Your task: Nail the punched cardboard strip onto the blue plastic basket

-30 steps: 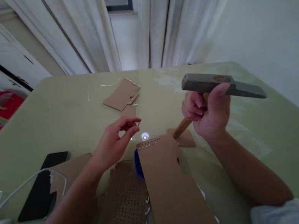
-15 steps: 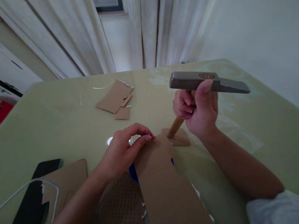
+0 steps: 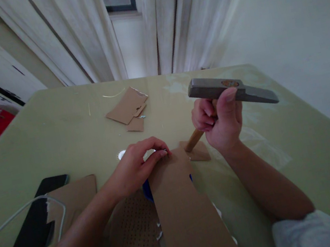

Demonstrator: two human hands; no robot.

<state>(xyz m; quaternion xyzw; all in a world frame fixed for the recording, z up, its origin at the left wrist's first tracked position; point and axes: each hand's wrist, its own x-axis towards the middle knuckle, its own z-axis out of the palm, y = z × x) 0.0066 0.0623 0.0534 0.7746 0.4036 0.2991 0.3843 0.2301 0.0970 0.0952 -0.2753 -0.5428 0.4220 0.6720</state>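
Observation:
My right hand [image 3: 224, 123] is wrapped round a hammer [image 3: 220, 86] just under its metal head, thumb against the head. The wooden handle slants down to the left. At the far end of a long cardboard strip [image 3: 182, 205], my left hand [image 3: 138, 164] pinches thumb and forefinger together. A small dark bit shows at those fingertips, too small to name. Under the strip, parts of a blue object [image 3: 147, 191] stick out on both sides. To its left lies a brown sheet dotted with holes [image 3: 130, 236], partly behind my left forearm.
Cardboard scraps [image 3: 126, 107] lie farther back on the green table [image 3: 73, 127]. A small cardboard piece [image 3: 200, 151] sits below the hammer handle. On the left are a black phone [image 3: 31, 232], a cardboard piece [image 3: 78, 194] and a white cable [image 3: 10, 223].
Almost nothing differs. The hammer and my right hand have shifted very slightly to the right; my left hand keeps its pinch at the strip's far end.

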